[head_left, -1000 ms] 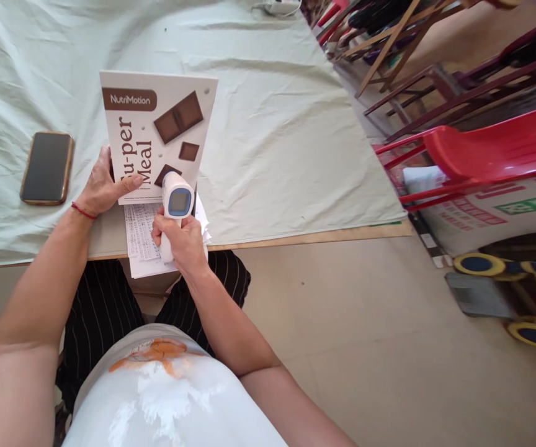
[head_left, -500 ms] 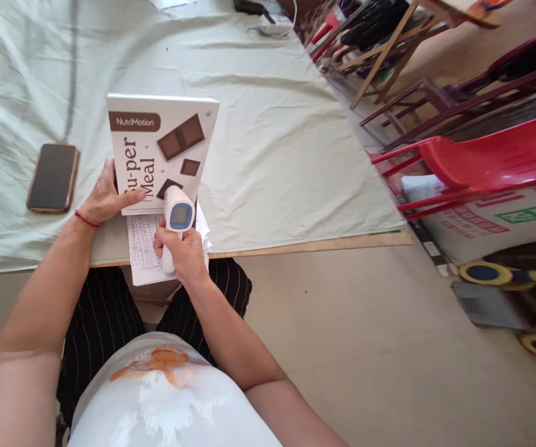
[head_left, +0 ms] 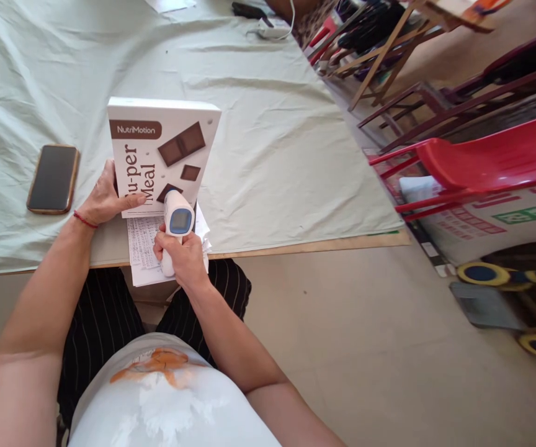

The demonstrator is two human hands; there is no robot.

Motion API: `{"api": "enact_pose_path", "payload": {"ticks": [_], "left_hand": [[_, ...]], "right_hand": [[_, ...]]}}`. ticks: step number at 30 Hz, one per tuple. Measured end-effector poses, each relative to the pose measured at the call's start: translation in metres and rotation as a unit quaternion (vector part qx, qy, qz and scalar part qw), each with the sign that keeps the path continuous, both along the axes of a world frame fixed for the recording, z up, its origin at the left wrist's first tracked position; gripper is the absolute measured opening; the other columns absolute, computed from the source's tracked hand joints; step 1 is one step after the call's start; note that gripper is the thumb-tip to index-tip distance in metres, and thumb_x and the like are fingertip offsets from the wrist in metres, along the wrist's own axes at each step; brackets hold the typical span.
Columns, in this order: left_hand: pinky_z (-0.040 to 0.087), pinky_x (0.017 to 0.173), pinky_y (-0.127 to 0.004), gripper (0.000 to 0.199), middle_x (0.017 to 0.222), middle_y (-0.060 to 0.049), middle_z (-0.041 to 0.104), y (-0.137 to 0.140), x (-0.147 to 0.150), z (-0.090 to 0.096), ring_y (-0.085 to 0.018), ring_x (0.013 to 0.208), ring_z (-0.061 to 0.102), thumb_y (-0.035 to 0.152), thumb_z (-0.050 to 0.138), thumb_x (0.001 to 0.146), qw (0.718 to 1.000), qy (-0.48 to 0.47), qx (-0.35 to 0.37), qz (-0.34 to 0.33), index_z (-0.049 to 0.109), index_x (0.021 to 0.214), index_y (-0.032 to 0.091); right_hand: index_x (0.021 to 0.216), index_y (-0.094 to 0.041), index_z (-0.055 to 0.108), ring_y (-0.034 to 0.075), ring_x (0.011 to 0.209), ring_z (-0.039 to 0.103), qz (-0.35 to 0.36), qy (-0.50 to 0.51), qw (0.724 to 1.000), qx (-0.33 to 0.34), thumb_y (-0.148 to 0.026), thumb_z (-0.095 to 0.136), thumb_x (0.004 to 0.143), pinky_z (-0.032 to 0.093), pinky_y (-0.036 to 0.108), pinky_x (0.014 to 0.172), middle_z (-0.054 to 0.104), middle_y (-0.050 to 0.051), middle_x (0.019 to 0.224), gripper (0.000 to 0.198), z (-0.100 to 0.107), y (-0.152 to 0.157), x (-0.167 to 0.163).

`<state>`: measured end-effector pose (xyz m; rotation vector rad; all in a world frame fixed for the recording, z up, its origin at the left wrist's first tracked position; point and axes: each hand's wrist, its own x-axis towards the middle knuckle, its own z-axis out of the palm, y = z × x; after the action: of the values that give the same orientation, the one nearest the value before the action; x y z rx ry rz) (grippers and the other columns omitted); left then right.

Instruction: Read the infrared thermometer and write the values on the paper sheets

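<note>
A white and brown NutriMotion box (head_left: 175,139) stands tilted up over the near edge of the table. My left hand (head_left: 106,197) is closed on its lower left side, thumb across the front and the other fingers hidden behind. In my right hand (head_left: 184,257) is a white infrared thermometer (head_left: 179,217), gripped by its handle, its blue-framed screen towards me. The thermometer's front end is at the lower part of the box; whether they touch I cannot tell. Beneath both lie sheets of paper with writing (head_left: 144,245), jutting past the table edge.
A phone (head_left: 53,179) lies on the pale green tablecloth (head_left: 268,143) to the left. At the far edge are a white device with a cable (head_left: 272,28) and a black object (head_left: 248,10). To the right stand a red plastic chair (head_left: 491,155) and a wheeled item with yellow-rimmed wheels (head_left: 484,273).
The top of the box has leaned slightly towards me, showing more of its upper edge. The thermometer sits slightly lower in view. Both hands keep their grips.
</note>
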<state>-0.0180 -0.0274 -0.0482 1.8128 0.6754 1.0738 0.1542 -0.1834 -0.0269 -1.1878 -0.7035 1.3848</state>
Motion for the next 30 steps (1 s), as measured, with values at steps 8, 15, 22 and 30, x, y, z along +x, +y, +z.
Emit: {"api": "enact_pose_path", "payload": {"ticks": [8, 15, 22, 30], "left_hand": [[0.057, 0.096, -0.059, 0.082, 0.119, -0.01, 0.07, -0.002, 0.002, -0.001, -0.039, 0.119, 0.068, 0.061, 0.1, 0.065, 0.999, -0.02, -0.019, 0.019, 0.058, 0.125, 0.024], [0.052, 0.108, -0.056, 0.08, 0.122, -0.007, 0.066, 0.005, -0.006, 0.011, -0.034, 0.13, 0.059, 0.072, 0.091, 0.072, 0.985, -0.017, 0.069, 0.156, 0.049, 0.12, 0.024], [0.053, 0.104, -0.049, 0.11, 0.122, -0.001, 0.057, 0.034, -0.021, -0.014, -0.022, 0.116, 0.058, 0.085, 0.09, 0.059, 0.976, 0.004, 0.083, 0.2, 0.034, 0.134, 0.027], [0.046, 0.112, -0.062, 0.096, 0.155, -0.014, 0.045, 0.026, -0.029, -0.012, -0.036, 0.142, 0.045, 0.075, 0.069, 0.088, 0.965, 0.146, 0.104, 0.191, 0.021, 0.154, 0.025]], "right_hand": [[0.07, -0.022, 0.061, 0.01, 0.051, 0.044, 0.074, -0.025, 0.997, 0.017, -0.033, 0.072, 0.074, 0.037, 0.028, 0.054, 0.057, -0.006, 0.054, 0.016, 0.028, -0.01, 0.024], [0.074, -0.021, 0.06, 0.015, 0.07, 0.051, -0.062, -0.517, 0.853, 0.018, -0.033, 0.072, 0.075, 0.038, 0.031, 0.065, 0.058, -0.002, 0.073, 0.017, 0.045, 0.009, 0.119], [0.106, -0.02, 0.067, 0.023, 0.085, 0.06, -0.037, -0.734, 0.669, -0.111, -0.036, 0.071, 0.086, 0.033, 0.032, 0.068, 0.071, 0.012, 0.106, 0.026, 0.013, 0.03, 0.181], [0.1, -0.019, 0.069, 0.025, 0.089, 0.061, -0.036, -0.749, 0.65, -0.118, -0.04, 0.072, 0.086, 0.037, 0.033, 0.069, 0.072, 0.014, 0.106, 0.026, -0.008, 0.035, 0.196]]}}
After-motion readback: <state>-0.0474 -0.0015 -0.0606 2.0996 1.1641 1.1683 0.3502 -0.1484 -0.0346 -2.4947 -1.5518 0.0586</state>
